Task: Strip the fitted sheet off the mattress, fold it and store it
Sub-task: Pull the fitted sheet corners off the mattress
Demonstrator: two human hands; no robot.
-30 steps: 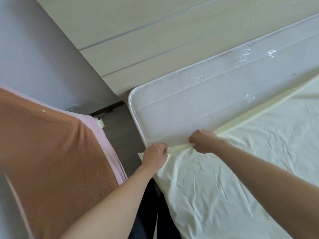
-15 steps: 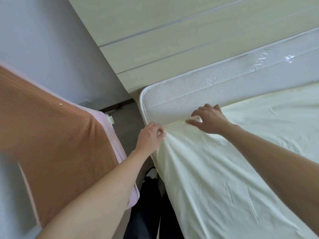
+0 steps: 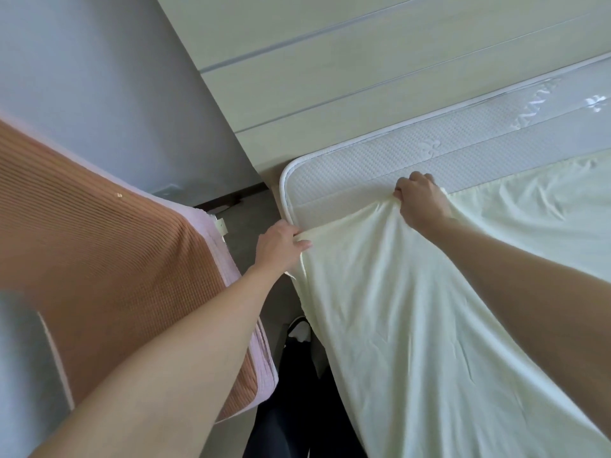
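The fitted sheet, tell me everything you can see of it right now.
The fitted sheet is pale cream, soft wrinkled cloth. It covers most of the white quilted mattress but is peeled off the near-headboard corner. The left hand pinches its edge at the mattress side; the right hand grips a bunched fold on top.

Bedroom in a home. Evidence: white quilted mattress with piped edge butted against a pale wood-grain panelled headboard, pale yellow fitted sheet partly covering it. Plain grey painted wall with a wall socket low down, dark floor. Orange ribbed blanket with pink trim alongside the bed.
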